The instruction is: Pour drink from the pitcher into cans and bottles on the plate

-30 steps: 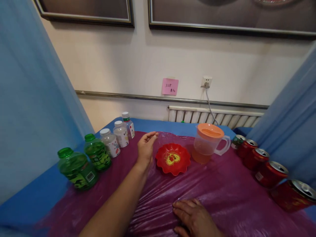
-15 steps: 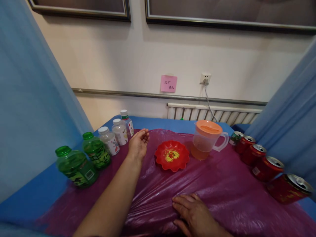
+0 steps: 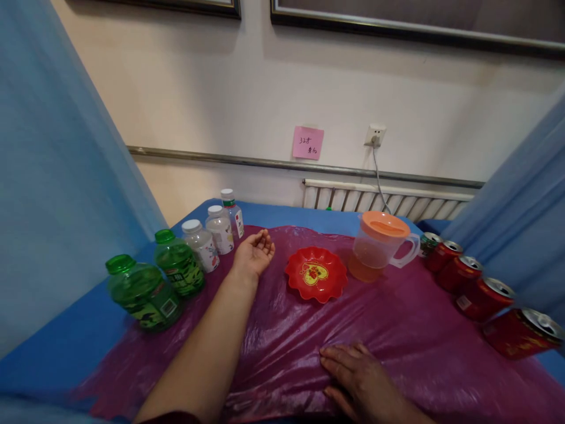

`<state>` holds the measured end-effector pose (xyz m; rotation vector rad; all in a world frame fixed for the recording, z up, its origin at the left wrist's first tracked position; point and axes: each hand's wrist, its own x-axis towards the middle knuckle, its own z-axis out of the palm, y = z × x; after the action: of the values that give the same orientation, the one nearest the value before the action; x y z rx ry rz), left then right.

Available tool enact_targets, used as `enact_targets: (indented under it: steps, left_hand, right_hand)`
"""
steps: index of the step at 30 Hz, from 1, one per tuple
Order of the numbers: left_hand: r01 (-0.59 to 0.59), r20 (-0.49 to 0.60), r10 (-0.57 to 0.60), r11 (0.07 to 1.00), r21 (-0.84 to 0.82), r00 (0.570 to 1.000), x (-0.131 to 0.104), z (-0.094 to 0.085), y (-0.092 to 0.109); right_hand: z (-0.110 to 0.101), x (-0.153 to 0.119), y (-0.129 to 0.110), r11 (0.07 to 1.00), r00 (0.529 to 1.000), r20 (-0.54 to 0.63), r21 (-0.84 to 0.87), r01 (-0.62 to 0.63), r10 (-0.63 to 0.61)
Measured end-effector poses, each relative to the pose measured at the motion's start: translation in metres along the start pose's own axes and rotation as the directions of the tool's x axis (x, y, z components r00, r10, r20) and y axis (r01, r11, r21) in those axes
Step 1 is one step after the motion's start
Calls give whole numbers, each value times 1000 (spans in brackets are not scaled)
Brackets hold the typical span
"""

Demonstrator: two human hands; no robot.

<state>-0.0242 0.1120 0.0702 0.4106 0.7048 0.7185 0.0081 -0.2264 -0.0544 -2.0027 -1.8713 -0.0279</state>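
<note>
My left hand (image 3: 255, 253) lies palm up on the purple plastic sheet (image 3: 282, 335), its fingers loosely curled and apart with nothing in them. It is between the row of bottles and a red scalloped dish (image 3: 316, 274) with a yellow print in its middle. Flat on the sheet, palm down, rests my right hand (image 3: 357, 377), fingers stretched out, in front of the dish. Right of the dish stands a clear pitcher (image 3: 369, 250) with an orange lid, partly filled with amber liquid. Neither hand touches the dish or the pitcher.
Two green bottles (image 3: 143, 294), two clear white-capped jars (image 3: 219, 229) and a slimmer clear bottle (image 3: 233, 215) line the left side. Several drink cans (image 3: 484, 299) stand along the right. Blue curtains (image 3: 57, 176) flank the table; a radiator (image 3: 415, 203) is behind it.
The view has tilted down and shifted slightly left, so everything sits a little higher and further right. My left palm has turned further upward. My right hand stays flat on the sheet.
</note>
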Motion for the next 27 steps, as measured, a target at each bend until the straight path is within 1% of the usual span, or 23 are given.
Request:
enact_targets:
  steps: [3, 5, 7, 10, 12, 13, 15, 17, 19, 20, 21, 22, 23, 24, 25, 26, 27]
  left_hand:
    - [20, -10, -20, 1000, 19, 1000, -5, -8, 1]
    - [34, -8, -33, 998, 47, 999, -16, -14, -1]
    - [53, 12, -55, 995, 80, 998, -35, -22, -7]
    - [50, 91, -69, 980, 192, 993, -72, -39, -16]
    - [-93, 203, 12, 913, 397, 979, -99, -54, -19]
    - [-185, 239, 74, 854, 486, 968, -111, -63, -18]
    - [-360, 286, 227, 702, 615, 931, -132, -81, -13]
    - [-463, 297, 368, 548, 697, 881, -149, -100, -5]
    - [-513, 280, 499, 423, 747, 820, -161, -117, 6]
    - [-531, 267, 568, 371, 762, 779, -164, -125, 13]
    - [-552, 244, 656, 313, 773, 714, -166, -132, 19]
    - [-565, 225, 739, 246, 787, 635, -167, -138, 27]
    - [-568, 202, 824, 168, 806, 530, -165, -144, 35]
    - [-546, 176, 888, 96, 833, 425, -162, -148, 44]
    - [-489, 153, 921, 46, 871, 358, -157, -153, 53]
    - [-403, 111, 944, 25, 915, 311, -151, -157, 62]
    - [-305, 70, 941, 36, 952, 330, -144, -161, 71]
  right_hand:
    - [2, -1, 3, 998, 998, -43, -29, 54, -55]
    - [3, 0, 4, 996, 994, -65, -45, 82, -85]
    - [1, 1, 3, 994, 992, -78, -53, 92, -96]
    - [-6, 3, -1, 992, 987, -117, -75, 106, -114]
    - [-12, 3, -4, 989, 976, -174, -85, 117, -131]
    - [-15, 3, -5, 989, 969, -207, -84, 122, -137]
    - [-22, 2, -7, 990, 955, -264, -68, 124, -137]
    - [-27, -1, -8, 992, 940, -316, -41, 120, -127]
    - [-31, -5, -9, 994, 924, -367, -13, 111, -108]
    - [-32, -8, -9, 994, 913, -396, -4, 107, -100]
    - [-32, -11, -8, 995, 901, -424, 1, 101, -91]
    - [-33, -15, -8, 996, 890, -448, 6, 91, -79]
    - [-32, -19, -7, 996, 879, -471, 13, 83, -68]
    - [-32, -24, -5, 997, 870, -491, 26, 75, -52]
    - [-32, -29, -3, 997, 862, -506, 49, 68, -34]
    - [-32, -34, 0, 995, 857, -515, 78, 57, -9]
    - [-31, -39, 4, 993, 854, -520, 110, 43, 21]
